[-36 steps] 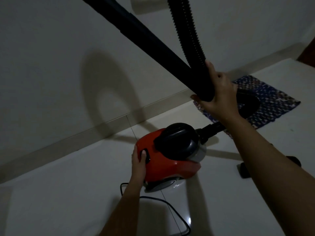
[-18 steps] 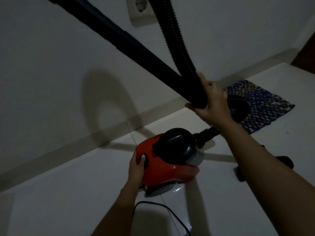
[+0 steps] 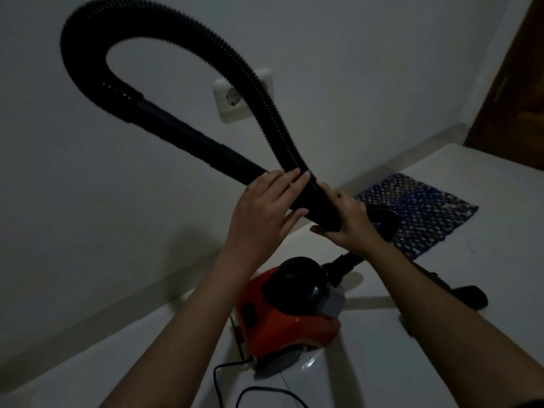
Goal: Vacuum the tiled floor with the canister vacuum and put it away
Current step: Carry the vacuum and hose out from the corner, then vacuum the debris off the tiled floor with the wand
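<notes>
The red canister vacuum (image 3: 282, 328) with a black top sits on the white tiled floor (image 3: 441, 334) near the wall. Its black ribbed hose (image 3: 259, 92) rises in a big loop and comes back down to a smooth black wand (image 3: 188, 134); hose and wand cross in front of me. My right hand (image 3: 347, 222) grips the crossing from below. My left hand (image 3: 265, 219) lies against the wand and hose from above, fingers extended, not closed round them. The black power cord (image 3: 235, 378) trails from the vacuum's rear across the floor.
A white wall socket (image 3: 232, 98) sits behind the hose loop. A blue patterned mat (image 3: 426, 213) lies on the floor at the right, by a brown door (image 3: 518, 83). A black floor nozzle (image 3: 468, 298) lies beyond my right forearm.
My left hand has left the vacuum body and risen to the crossed wand and hose. The view has tilted up, showing the whole hose loop and the socket.
</notes>
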Tool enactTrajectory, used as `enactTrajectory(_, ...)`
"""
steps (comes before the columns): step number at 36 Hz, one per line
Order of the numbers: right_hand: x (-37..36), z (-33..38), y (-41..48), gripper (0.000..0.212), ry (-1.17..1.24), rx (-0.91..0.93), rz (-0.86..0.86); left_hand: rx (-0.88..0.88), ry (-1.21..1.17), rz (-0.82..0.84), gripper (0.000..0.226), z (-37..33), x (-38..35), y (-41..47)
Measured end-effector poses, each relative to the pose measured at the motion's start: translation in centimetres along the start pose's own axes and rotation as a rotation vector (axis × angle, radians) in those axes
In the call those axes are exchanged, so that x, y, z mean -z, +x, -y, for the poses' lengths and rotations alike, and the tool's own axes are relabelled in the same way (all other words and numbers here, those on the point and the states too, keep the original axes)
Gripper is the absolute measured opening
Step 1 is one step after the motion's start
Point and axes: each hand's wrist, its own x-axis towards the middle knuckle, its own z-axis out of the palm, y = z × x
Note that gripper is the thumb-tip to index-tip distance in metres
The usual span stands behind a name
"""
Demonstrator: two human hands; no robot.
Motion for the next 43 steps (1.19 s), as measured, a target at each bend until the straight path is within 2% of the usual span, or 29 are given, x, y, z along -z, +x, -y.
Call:
enactTrajectory(2,0.5,-0.2,-0.4,0.089,0.014,-0.009,0.014,-0.059,0.111,0.083,0.044,-0.2,-0.2,0.0)
enactTrajectory(6,1.5,-3.1,-2.1,0.088,0.031,-0.042,-0.009,-0.164,0.149,0.144,0.046,-2.1,-1.7,1.5)
enactTrajectory(10,0.7,-5.0,-3.6,0.086,0.051,-0.026,0.008,-0.227,0.174,0.341,0.042,-2.7,-3.1,3.5)
enactTrajectory(13,0.9,-4.5,-3.8,0.083,0.054,0.051,0.019,-0.275,0.199,0.521,0.036,-2.5,-1.5,4.7)
enactTrajectory(20,1.7,-4.4,-2.2,0.085,-0.044,0.208,0.068,-0.303,0.226,0.593,0.041,-1.2,-0.2,5.2)
enactTrajectory(28,4.6,-6.5,-3.5,0.085,-0.112,0.127,0.223,-0.010,-0.065,0.933,0.037,-4.6,-1.5,9.3)
enactTrajectory(32,7.7,-5.8,-4.5,0.074,-0.033,-0.073,0.250,0.188,-0.217,1.047,0.045,-6.6,-0.7,12.4)
enactTrajectory(36,11.4,-5.6,-6.2,0.070,-0.097,-0.153,0.291,0.368,-0.382,1.170,0.034,-8.7,0.4,14.7)
enactTrajectory(39,13.9,-5.1,-7.9,0.063,-0.072,-0.224,0.311,0.605,-0.547,1.264,0.031,-10.5,1.1,15.5)
enactTrajectory(43,17.4,-3.0,-10.7,0.072,0.155,-0.508,0.227,0.765,-0.656,1.290,0.030,-13.6,2.4,16.5)
